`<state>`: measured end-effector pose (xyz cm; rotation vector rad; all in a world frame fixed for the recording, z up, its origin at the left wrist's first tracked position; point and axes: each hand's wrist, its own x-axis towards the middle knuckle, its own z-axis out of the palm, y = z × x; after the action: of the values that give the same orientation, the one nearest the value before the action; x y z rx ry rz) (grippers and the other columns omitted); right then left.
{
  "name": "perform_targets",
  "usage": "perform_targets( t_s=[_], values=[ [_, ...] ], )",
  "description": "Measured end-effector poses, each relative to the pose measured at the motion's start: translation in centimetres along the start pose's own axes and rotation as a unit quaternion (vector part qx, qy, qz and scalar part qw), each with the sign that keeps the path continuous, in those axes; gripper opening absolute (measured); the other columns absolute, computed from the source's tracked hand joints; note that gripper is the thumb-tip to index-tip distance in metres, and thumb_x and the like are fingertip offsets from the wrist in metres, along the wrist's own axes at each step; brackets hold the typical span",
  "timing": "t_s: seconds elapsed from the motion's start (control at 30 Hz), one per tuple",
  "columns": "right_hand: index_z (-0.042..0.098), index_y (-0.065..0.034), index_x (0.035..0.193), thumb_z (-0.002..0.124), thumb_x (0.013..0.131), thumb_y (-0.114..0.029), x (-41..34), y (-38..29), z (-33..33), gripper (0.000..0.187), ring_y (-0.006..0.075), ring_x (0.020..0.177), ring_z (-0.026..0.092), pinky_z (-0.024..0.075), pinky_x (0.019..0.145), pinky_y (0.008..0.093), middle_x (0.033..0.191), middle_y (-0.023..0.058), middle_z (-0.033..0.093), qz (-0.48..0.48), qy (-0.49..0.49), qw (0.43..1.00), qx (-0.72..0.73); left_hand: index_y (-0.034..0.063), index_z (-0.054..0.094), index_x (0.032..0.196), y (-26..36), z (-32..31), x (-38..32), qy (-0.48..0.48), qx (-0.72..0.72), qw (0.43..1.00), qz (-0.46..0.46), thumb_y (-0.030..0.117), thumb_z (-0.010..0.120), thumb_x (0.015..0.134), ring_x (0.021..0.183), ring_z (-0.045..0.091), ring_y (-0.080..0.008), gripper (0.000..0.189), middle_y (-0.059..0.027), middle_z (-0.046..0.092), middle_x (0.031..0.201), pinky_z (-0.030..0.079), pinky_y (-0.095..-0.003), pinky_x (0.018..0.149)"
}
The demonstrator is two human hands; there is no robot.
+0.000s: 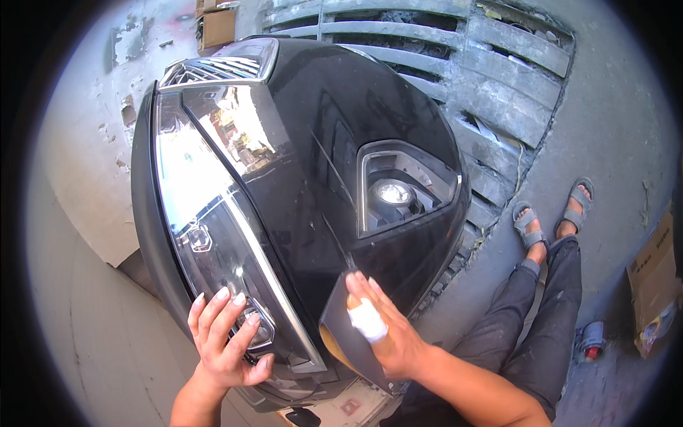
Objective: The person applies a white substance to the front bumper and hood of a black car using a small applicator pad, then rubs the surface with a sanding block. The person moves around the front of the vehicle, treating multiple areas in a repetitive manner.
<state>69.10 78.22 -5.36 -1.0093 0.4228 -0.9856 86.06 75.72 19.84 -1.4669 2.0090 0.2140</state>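
A black car front bumper (pixel 304 240) lies before me, with scratches in its paint. My right hand (pixel 384 331), a white wrapping on one finger, presses a sheet of sandpaper (pixel 347 325) against the bumper near the lower end of a scratch. The sheet is dark on one side and yellowish-brown where its edge curls. My left hand (pixel 227 336) holds nothing, its fingers spread over the lower end of the headlight (pixel 219 235); I cannot tell whether the fingertips touch the lens. Right of the scratches, a fog lamp (pixel 395 192) sits in an angular recess.
The chrome-slatted grille (pixel 213 72) is at the far end. Beyond the bumper lie weathered slats (pixel 512 74) with gaps in the floor. My sandalled feet (pixel 531 227) stand at the right, near a cardboard box (pixel 653 277) and a small can (pixel 592 339). Another carton (pixel 217 29) stands at the back.
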Motion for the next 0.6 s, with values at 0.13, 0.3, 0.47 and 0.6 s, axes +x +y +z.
perform_targets(
  t_s=[0.13,0.3,0.47,0.6],
  values=[
    [0.038,0.0076,0.144,0.062,0.087,-0.01,0.3,0.3,0.0,0.065,0.0516,0.142,0.034,0.0279,0.117,0.0579,0.154,0.0347,0.029,-0.008,0.001,1.0,0.003,0.0082,0.068,0.113,0.1,-0.1,0.0,-0.003,-0.003,1.0,-0.004,0.046,0.064,0.078,0.124,0.056,-0.0384,0.051,-0.0179,0.064,0.125,0.028,-0.0549,0.114],
    [0.035,0.0063,0.148,0.058,0.09,-0.01,0.6,0.3,0.1,0.065,0.0504,0.145,0.03,0.0265,0.118,0.0568,0.156,0.0325,0.029,0.003,0.004,1.0,0.02,0.0072,0.068,0.112,-0.1,0.1,0.2,0.007,-0.004,1.0,0.002,0.045,0.064,0.078,0.124,0.056,-0.0385,0.051,-0.0184,0.065,0.125,0.028,-0.055,0.114],
    [0.033,0.0064,0.148,0.065,0.082,-0.007,1.1,0.0,0.1,0.075,0.0505,0.143,0.034,0.0281,0.117,0.0583,0.154,0.0332,0.031,-0.032,0.021,0.999,0.002,0.0081,0.068,0.112,-0.1,0.1,0.2,0.008,0.0,1.0,0.004,0.045,0.065,0.078,0.124,0.056,-0.0381,0.05,-0.0177,0.065,0.124,0.028,-0.0545,0.114],
    [0.033,0.0064,0.149,0.064,0.083,-0.005,1.3,0.1,0.0,0.075,0.0484,0.146,0.03,0.0263,0.117,0.0579,0.156,0.0331,0.028,-0.017,0.01,1.0,0.023,0.0094,0.069,0.11,0.0,0.1,0.1,0.002,0.006,1.0,0.001,0.045,0.065,0.078,0.124,0.056,-0.0377,0.048,-0.0169,0.064,0.125,0.029,-0.0542,0.114]
  ],
)
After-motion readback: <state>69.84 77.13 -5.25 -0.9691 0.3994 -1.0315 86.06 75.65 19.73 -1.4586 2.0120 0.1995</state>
